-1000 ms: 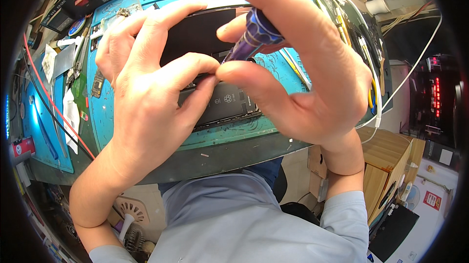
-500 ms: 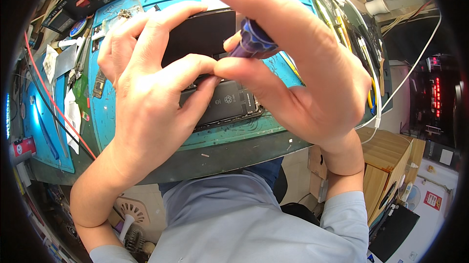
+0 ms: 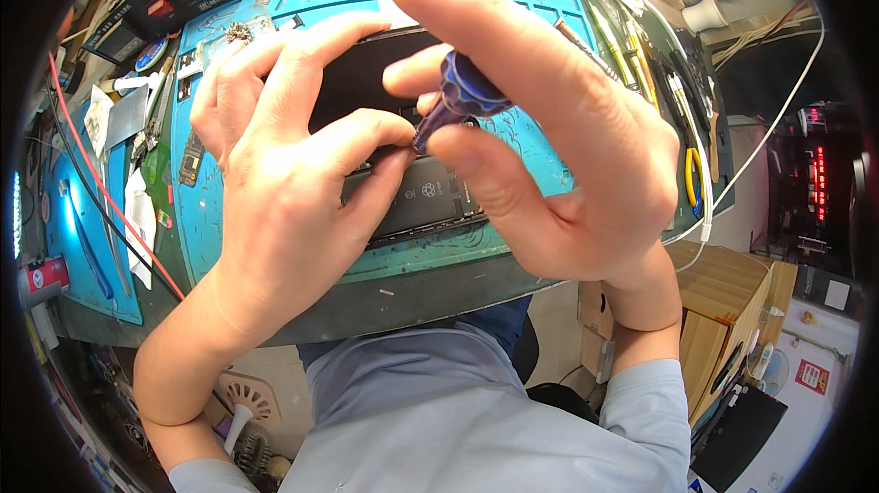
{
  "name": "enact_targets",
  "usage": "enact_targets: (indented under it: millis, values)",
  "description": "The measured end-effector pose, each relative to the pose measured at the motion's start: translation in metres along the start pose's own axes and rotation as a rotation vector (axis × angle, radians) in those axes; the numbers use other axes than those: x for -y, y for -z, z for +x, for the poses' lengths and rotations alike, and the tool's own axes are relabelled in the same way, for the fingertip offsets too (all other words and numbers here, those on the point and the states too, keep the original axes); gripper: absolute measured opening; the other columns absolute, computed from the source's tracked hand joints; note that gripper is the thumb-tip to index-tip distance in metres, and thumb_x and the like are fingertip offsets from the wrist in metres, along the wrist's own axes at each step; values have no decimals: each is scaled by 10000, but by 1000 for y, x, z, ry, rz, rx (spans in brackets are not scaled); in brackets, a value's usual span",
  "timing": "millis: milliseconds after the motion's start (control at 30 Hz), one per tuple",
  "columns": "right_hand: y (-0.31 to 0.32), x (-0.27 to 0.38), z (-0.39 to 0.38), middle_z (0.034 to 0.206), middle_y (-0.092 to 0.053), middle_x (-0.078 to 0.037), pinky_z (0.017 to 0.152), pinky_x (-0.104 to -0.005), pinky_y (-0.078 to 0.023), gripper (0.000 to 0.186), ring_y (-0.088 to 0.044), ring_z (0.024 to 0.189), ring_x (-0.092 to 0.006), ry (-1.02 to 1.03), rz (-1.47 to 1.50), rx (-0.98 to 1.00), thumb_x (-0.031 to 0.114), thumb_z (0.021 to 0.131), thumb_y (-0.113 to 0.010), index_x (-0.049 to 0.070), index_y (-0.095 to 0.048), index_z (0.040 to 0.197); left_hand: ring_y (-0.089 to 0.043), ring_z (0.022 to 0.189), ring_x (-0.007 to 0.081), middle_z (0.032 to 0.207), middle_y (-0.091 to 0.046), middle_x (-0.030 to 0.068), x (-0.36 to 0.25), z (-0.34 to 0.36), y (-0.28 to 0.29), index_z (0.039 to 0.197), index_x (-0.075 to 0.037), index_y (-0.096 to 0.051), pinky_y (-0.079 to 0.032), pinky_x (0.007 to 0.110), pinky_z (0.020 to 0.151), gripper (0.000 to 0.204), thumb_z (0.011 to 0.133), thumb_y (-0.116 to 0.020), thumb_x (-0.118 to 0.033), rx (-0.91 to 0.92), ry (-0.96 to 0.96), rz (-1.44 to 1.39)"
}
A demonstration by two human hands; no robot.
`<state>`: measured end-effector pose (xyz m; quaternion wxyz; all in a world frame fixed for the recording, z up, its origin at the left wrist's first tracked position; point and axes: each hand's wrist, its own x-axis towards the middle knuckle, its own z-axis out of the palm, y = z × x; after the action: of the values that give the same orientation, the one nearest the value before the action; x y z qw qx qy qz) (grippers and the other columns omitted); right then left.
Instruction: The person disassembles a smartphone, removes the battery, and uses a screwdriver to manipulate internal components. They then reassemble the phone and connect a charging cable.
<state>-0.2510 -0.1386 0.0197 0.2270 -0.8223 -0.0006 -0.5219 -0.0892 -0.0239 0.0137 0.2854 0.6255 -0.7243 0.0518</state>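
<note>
An opened phone lies before me, its dark screen [image 3: 362, 76] behind the lower body, where a black battery [image 3: 421, 193] shows. My right hand [image 3: 595, 159] curls round a screwdriver [image 3: 439, 118] with a blue and purple handle, its thumb and fingers loosely about the grip and the index finger arched above. The screwdriver leans down to the left toward the phone. At its lower end the thumb and index finger of my left hand [image 3: 284, 159] pinch together. The other left fingers spread over the screen's left side. The screwdriver's tip is hidden by the fingertips.
A blue work mat [image 3: 206, 218] lies under the phone. Tweezers, pens and cables crowd the right side, with yellow-handled pliers [image 3: 691, 177]. A black power unit [image 3: 160, 3] stands back left. A red wire [image 3: 110, 195] crosses the left side. A wooden cabinet [image 3: 723, 287] stands lower right.
My right thumb has shifted away from my left fingertips, and another right finger stretches out further left. The screwdriver has moved slightly left, and more of its lower part shows.
</note>
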Motion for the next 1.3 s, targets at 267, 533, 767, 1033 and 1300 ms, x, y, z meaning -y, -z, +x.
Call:
enact_targets:
  millis: [267, 533, 767, 1033, 1300]
  values:
    - [3, -2, 0, 995, -705, -160, 650, -314, -575, 534, -703, 759, -219, -5, -39, 65, -44, 778, -751, -50, -655, 1304, -468, 1299, 392, 1433, -588, 166, -1, 1, 1, 884, -75, -765, -338, 495, 1096, 200, 694, -818, -108, -2, -7, 9]
    - [21, 15, 5, 1279, -689, -254, 822, -345, -619, 490, -746, 1001, -266, -154, -29, 287, -12, 887, -759, -143, -585, 1325, -471, 1302, 372, 1420, -598, 155, 0, -1, 1, 887, -67, -765, -329, 477, 1103, 206, 697, -826, -119, -8, 6, 13]
    - [16, 14, 5, 1305, -679, -251, 870, -374, -613, 487, -740, 1036, -306, -140, -5, 247, -16, 891, -748, -136, -582, 1333, -472, 1311, 369, 1411, -603, 148, -1, 0, 0, 890, -86, -769, -322, 474, 1110, 216, 691, -846, -122, -19, -3, 26]
    - [20, 21, 7, 1314, -683, -228, 845, -340, -613, 442, -745, 962, -246, -212, -24, 284, -40, 915, -710, -129, -584, 1329, -473, 1313, 376, 1414, -601, 154, -3, 0, 0, 829, -85, -746, -308, 483, 1117, 156, 705, -839, -106, -20, 21, 24]
    - [21, 10, 3, 1290, -693, -230, 800, -339, -617, 451, -745, 891, -234, -104, -46, 285, 1, 922, -726, -127, -586, 1332, -489, 1308, 369, 1425, -601, 168, -1, 1, 2, 793, -77, -737, -309, 484, 1119, 135, 699, -832, -61, 9, 18, 7]
